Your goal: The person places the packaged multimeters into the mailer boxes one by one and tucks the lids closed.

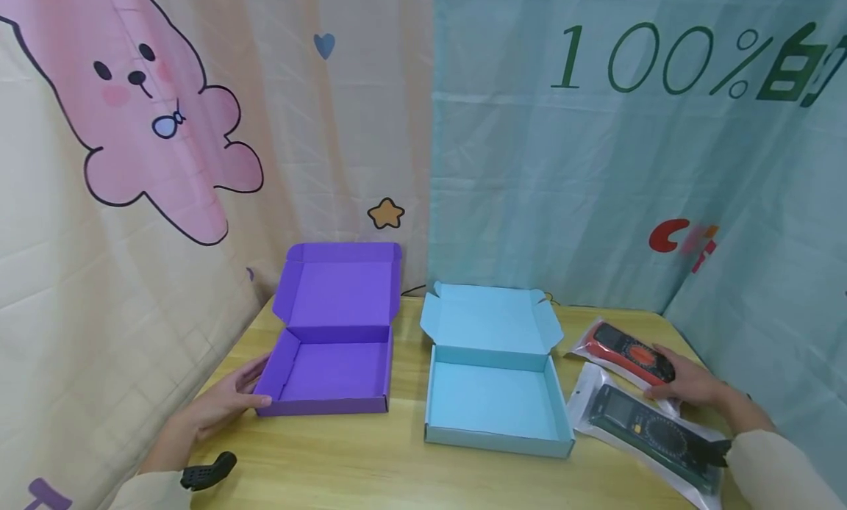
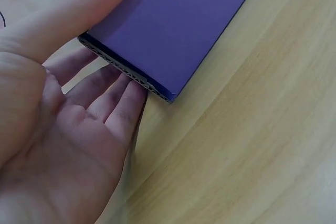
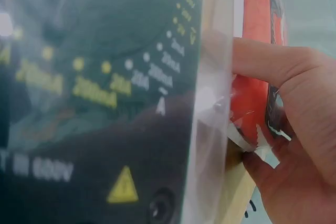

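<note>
My left hand (image 1: 221,401) holds the open purple cardboard box (image 1: 324,406) at its front left corner. In the left wrist view the thumb (image 2: 79,11) lies along the purple front wall while the other fingers are at the box's side. At the right of the table, my right hand (image 1: 691,381) grips the lower end of a red multimeter (image 1: 612,341) in a clear plastic bag. A dark green multimeter (image 1: 615,411), also bagged, lies just in front of it. In the right wrist view, this green multimeter (image 3: 89,129) covers much of the scene beside the hand.
A light blue box (image 1: 499,442) stands with its lid up between the purple box and the multimeters. All rest on a wooden table (image 1: 344,466). Printed curtains (image 1: 529,164) hang close behind and at both sides. Wrist straps (image 1: 209,472) are worn near the hands.
</note>
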`<state>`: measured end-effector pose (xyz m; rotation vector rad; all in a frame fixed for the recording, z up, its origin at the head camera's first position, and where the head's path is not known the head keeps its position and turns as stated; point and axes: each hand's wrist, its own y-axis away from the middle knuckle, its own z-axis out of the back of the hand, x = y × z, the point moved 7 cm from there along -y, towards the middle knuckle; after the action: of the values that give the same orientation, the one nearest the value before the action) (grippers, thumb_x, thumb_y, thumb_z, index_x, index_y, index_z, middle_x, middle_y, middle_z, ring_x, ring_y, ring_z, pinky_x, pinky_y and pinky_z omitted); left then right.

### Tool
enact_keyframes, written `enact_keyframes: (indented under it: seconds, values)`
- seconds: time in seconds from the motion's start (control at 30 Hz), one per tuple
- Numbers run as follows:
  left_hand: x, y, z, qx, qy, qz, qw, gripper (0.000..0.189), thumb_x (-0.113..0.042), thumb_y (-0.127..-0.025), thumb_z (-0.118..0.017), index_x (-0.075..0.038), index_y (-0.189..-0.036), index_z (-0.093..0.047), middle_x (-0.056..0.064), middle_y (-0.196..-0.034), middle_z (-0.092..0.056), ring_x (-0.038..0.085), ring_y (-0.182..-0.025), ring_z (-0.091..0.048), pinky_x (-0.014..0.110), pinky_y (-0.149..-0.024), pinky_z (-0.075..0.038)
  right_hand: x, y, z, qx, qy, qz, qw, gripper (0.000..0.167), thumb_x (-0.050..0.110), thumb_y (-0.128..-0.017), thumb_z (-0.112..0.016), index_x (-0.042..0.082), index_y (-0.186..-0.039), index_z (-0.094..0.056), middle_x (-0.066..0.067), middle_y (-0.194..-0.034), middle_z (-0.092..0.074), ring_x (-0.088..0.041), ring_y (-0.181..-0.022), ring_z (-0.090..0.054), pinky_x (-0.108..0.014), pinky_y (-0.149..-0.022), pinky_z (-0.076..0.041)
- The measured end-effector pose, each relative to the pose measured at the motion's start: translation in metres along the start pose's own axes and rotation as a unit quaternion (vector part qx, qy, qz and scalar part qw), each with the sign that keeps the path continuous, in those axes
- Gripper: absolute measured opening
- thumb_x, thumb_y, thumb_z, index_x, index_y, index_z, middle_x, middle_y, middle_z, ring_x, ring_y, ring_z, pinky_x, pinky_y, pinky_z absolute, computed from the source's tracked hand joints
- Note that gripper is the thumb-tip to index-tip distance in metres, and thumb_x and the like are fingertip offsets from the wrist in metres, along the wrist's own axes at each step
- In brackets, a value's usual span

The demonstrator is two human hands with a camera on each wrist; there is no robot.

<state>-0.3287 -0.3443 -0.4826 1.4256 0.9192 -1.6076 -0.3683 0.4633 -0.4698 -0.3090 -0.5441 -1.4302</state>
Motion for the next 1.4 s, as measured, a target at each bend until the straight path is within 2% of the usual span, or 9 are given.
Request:
enact_keyframes:
  seconds: [0.17, 0.3, 0.37, 0.43, 0.6, 0.73, 0.87, 1.03, 1.4]
  values:
    - [0.001, 0.001, 0.002, -0.012, -0.008, 0.013, 0.9998, 0.096, 0.006, -0.096, -0.066, 0.006, -0.161, 0.005, 0.032, -0.166, 0.011, 0.010, -0.147, -0.022, 0.013, -0.103, -0.037, -0.008, -0.002, 0.003, -0.016, -0.008, -0.030, 0.9994, 0.115, 0.043, -0.081, -0.088, -0.023, -0.146, -0.020, -0.033, -0.116, -0.052, -0.043, -0.101, -0.055, -0.052, -0.084, -0.052]
    - [0.001, 0.000, 0.002, -0.011, -0.007, 0.020, 0.9997, 0.096, 0.005, -0.097, -0.065, 0.004, -0.162, 0.005, 0.030, -0.166, 0.011, 0.039, -0.148, 0.002, 0.013, -0.103, -0.038, -0.011, -0.001, 0.004, -0.025, -0.028, -0.044, 0.9983, 0.118, 0.048, -0.076, -0.090, -0.022, -0.144, -0.024, -0.032, -0.113, -0.053, -0.042, -0.098, -0.056, -0.049, -0.080, -0.053]
    - [0.001, -0.001, 0.001, -0.007, -0.004, 0.022, 0.9997, 0.096, 0.005, -0.097, -0.065, 0.004, -0.162, 0.006, 0.030, -0.166, 0.012, 0.035, -0.149, -0.001, 0.013, -0.103, -0.038, -0.012, 0.000, 0.005, -0.027, -0.034, -0.050, 0.9979, 0.117, 0.047, -0.077, -0.091, -0.022, -0.144, -0.024, -0.032, -0.113, -0.053, -0.042, -0.097, -0.056, -0.048, -0.080, -0.054]
    - [0.001, -0.001, 0.001, -0.003, -0.002, 0.023, 0.9997, 0.096, 0.005, -0.097, -0.065, 0.004, -0.162, 0.006, 0.030, -0.166, 0.013, 0.019, -0.150, -0.015, 0.013, -0.103, -0.038, -0.013, 0.001, 0.005, -0.028, -0.035, -0.052, 0.9976, 0.115, 0.045, -0.078, -0.090, -0.022, -0.143, -0.024, -0.032, -0.112, -0.053, -0.041, -0.096, -0.057, -0.047, -0.079, -0.054]
    - [0.001, -0.001, 0.001, -0.005, 0.003, 0.021, 0.9998, 0.096, 0.005, -0.097, -0.065, 0.004, -0.162, 0.006, 0.030, -0.166, 0.013, -0.016, -0.125, -0.038, 0.013, -0.103, -0.038, -0.015, 0.001, 0.008, -0.037, -0.030, -0.048, 0.9977, 0.109, 0.041, -0.080, -0.089, -0.024, -0.141, -0.027, -0.033, -0.112, -0.054, -0.040, -0.096, -0.057, -0.047, -0.080, -0.053]
    - [0.000, 0.000, 0.001, -0.009, -0.003, 0.027, 0.9996, 0.096, 0.004, -0.097, -0.065, 0.004, -0.162, 0.006, 0.030, -0.166, 0.012, 0.014, -0.149, -0.021, 0.013, -0.102, -0.038, -0.015, 0.001, 0.013, -0.036, -0.026, -0.054, 0.9976, 0.109, 0.044, -0.081, -0.087, -0.024, -0.142, -0.028, -0.036, -0.116, -0.051, -0.044, -0.100, -0.054, -0.051, -0.082, -0.051]
    - [0.000, 0.000, 0.001, -0.010, -0.009, 0.034, 0.9993, 0.097, 0.004, -0.097, -0.065, 0.004, -0.162, 0.007, 0.031, -0.166, 0.012, 0.047, -0.147, 0.006, 0.013, -0.101, -0.039, -0.012, 0.004, 0.020, -0.044, -0.012, -0.048, 0.9978, 0.105, 0.045, -0.083, -0.085, -0.023, -0.142, -0.030, -0.036, -0.115, -0.053, -0.042, -0.098, -0.054, -0.046, -0.077, -0.053]
    - [0.000, 0.001, 0.002, -0.005, -0.008, 0.037, 0.9993, 0.097, 0.004, -0.097, -0.065, 0.004, -0.161, 0.008, 0.031, -0.165, 0.014, 0.050, -0.148, 0.010, 0.012, -0.100, -0.039, -0.004, 0.010, 0.030, -0.051, -0.024, -0.030, 0.9980, 0.097, 0.038, -0.086, -0.083, -0.023, -0.141, -0.031, -0.031, -0.109, -0.058, -0.035, -0.091, -0.058, -0.038, -0.064, -0.054]
    - [0.001, 0.000, 0.003, -0.009, -0.005, 0.041, 0.9991, 0.097, 0.004, -0.097, -0.065, 0.004, -0.161, 0.008, 0.031, -0.166, 0.014, 0.050, -0.149, 0.011, 0.011, -0.099, -0.039, 0.013, 0.018, 0.055, -0.081, -0.022, -0.018, 0.9963, 0.098, 0.039, -0.088, -0.081, -0.025, -0.141, -0.030, -0.035, -0.111, -0.055, -0.039, -0.091, -0.056, -0.038, -0.062, -0.054]
